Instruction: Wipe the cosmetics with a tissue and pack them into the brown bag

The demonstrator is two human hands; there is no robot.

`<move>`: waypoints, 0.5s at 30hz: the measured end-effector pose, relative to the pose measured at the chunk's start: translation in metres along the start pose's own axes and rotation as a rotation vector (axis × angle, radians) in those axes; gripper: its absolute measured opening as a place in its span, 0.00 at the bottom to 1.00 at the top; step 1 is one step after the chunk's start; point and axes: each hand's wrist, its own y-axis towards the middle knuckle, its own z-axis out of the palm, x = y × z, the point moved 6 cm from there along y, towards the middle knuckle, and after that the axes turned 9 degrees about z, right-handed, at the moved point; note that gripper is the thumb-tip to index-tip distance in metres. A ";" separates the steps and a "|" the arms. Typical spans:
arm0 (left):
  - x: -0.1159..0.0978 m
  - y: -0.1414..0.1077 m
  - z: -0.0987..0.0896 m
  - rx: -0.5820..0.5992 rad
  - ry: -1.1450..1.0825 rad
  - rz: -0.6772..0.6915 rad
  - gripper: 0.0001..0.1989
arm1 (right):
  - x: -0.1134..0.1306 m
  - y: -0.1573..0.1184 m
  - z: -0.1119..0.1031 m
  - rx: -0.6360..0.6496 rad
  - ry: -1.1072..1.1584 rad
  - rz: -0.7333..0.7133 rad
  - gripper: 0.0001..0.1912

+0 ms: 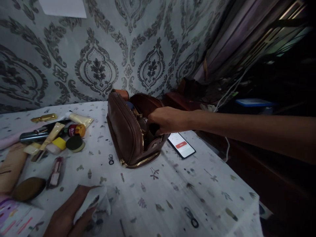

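A brown leather makeup bag (125, 131) stands unzipped on the cloth, with several cosmetics showing in its mouth. My right hand (163, 120) reaches into the bag from the right, its fingers curled down inside. Whatever those fingers hold, if anything, is hidden by the hand and the shadow. At the lower left, my left hand (71, 214) grips a crumpled white tissue (100, 199) between thumb and fingers, low over the cloth. Nearest to that hand lie a lipstick tube (54, 172) and a dark oval brush head (29, 188).
Cosmetics lie spread on the left: a cream tube (80, 119), a red bottle with a gold cap (76, 130), a round jar (75, 144). A lit phone (182, 145) rests right of the bag. The patterned cloth (158, 197) covers a table beside a papered wall (128, 42).
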 end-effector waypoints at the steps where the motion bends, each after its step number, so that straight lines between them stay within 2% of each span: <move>1: -0.003 0.000 0.000 -0.004 -0.002 -0.006 0.22 | 0.001 0.000 -0.001 -0.006 -0.009 -0.014 0.18; 7: -0.005 -0.007 0.005 -0.013 -0.045 -0.121 0.21 | 0.006 -0.006 -0.011 -0.049 0.002 -0.055 0.28; 11: -0.007 -0.002 0.001 -0.031 -0.042 -0.135 0.22 | 0.009 -0.008 -0.016 -0.039 0.027 -0.066 0.23; 15: -0.020 0.013 -0.007 -0.038 -0.052 -0.085 0.20 | 0.007 -0.006 -0.012 -0.056 0.007 -0.068 0.15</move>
